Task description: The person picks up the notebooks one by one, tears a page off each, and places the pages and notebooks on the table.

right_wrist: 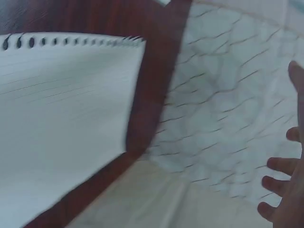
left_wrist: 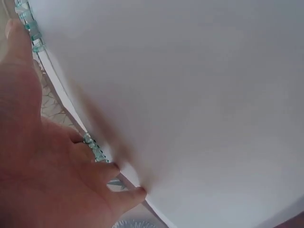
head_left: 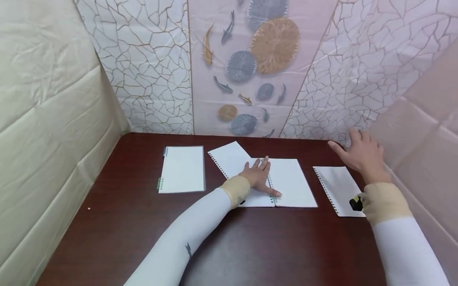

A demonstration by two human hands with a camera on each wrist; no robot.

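My left hand (head_left: 257, 176) lies with spread fingers across the middle of an open ring notebook (head_left: 292, 182), over its binding. Teal binding rings (left_wrist: 31, 26) show beside the thumb and fingers in the left wrist view. Partly under the notebook's left side is a loose punched sheet (head_left: 225, 155), set at an angle. Raised at the table's right edge, my right hand (head_left: 363, 157) has its fingers apart and holds nothing. Nearest to it is another loose punched sheet (head_left: 334, 184), whose row of holes also shows in the right wrist view. The right wrist covers that sheet's lower right corner.
Further left on the dark red table (head_left: 143, 238) lies a stack of white paper in a clear-edged cover (head_left: 183, 170), with blue and green rings on its left side. Patterned cloth (head_left: 154, 59) hangs behind the table, and plain cloth walls flank both sides.
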